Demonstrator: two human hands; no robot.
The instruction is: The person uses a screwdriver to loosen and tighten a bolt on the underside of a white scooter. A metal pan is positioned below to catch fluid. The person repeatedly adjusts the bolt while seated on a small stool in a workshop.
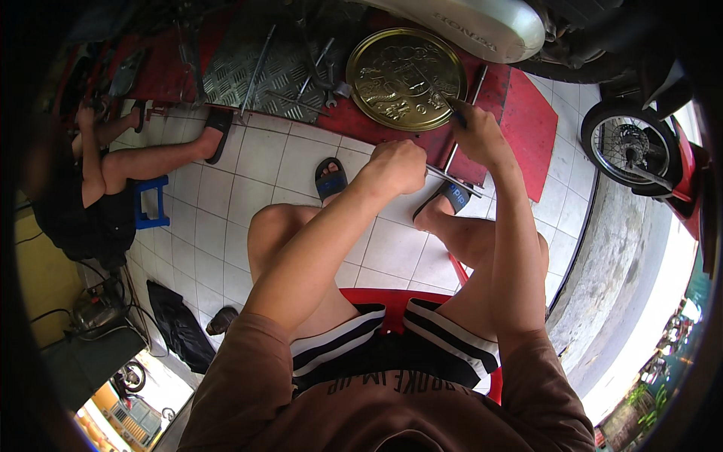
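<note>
My left hand [399,167] is closed in a fist, and a metal bar [452,181] sticks out of it to the right. That bar seems to form the crosspiece of a T-handle wrench, whose long shaft [454,154] runs up past my right hand over the red platform [473,167]. My right hand [483,137] is wrapped around a dark-handled tool [458,115], with its thin end toward the round gold-coloured tray [407,81]. Embossed figures cover the tray; whether the tool touches it I cannot tell.
Above the tray hangs a motorcycle's silver engine cover [489,29]. Several wrenches and rods lie on the diamond-plate sheet [233,71]. At left, another person [90,188] sits by a blue stool [153,202]. A spoked wheel [631,145] stands at right; a black bag [179,324] lies on the tiles.
</note>
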